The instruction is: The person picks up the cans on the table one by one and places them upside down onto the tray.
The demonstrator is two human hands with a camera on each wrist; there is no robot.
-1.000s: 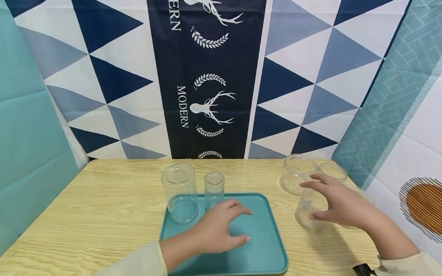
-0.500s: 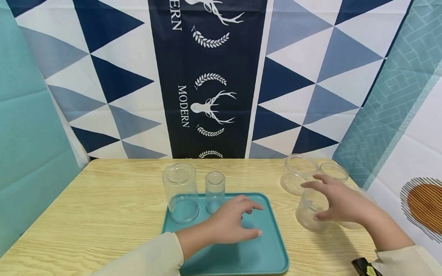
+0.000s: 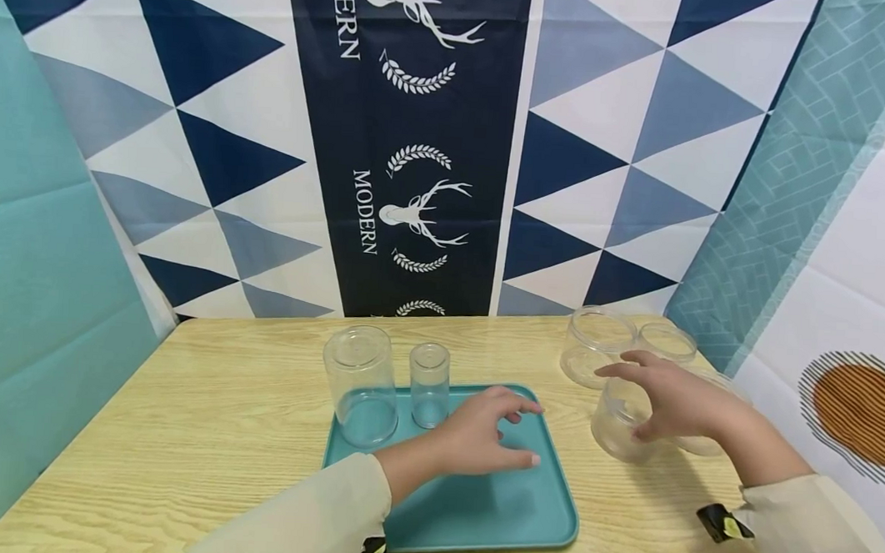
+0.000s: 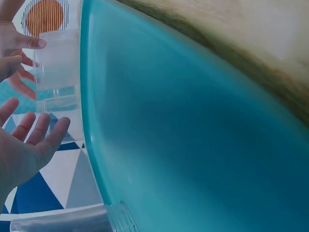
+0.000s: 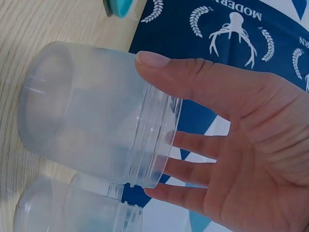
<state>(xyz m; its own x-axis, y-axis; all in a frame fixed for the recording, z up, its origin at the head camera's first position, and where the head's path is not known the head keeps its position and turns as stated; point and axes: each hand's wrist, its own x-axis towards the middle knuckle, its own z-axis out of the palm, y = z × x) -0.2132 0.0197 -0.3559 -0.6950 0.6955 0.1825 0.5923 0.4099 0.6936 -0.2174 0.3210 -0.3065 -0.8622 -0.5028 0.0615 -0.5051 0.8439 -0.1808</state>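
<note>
My right hand [image 3: 680, 399] is spread at the mouth of a clear, wide-mouthed plastic jar [image 3: 616, 436] standing on the table. In the right wrist view, the thumb overlaps the near side of this jar [image 5: 91, 111], and the other fingers reach behind its threaded rim; whether they touch is unclear. My left hand [image 3: 479, 433] hovers over the teal tray [image 3: 508, 514], fingers apart and nothing held. Toward the tray's back left stand a large clear jar [image 3: 361, 368] and a smaller clear cylinder [image 3: 429, 384]. The large one looks upside down.
More clear jars stand by the right hand: one [image 3: 584, 363] behind it and another [image 3: 672, 343] near the table's back right corner. One more is partly hidden behind the hand. Patterned cloth [image 3: 264, 242] hangs behind the wooden table [image 3: 202, 414].
My left hand has moved right across the tray, bringing more of its sleeve into view. The right thumb has shifted slightly right at the jar, while all the jars have stayed in place.
</note>
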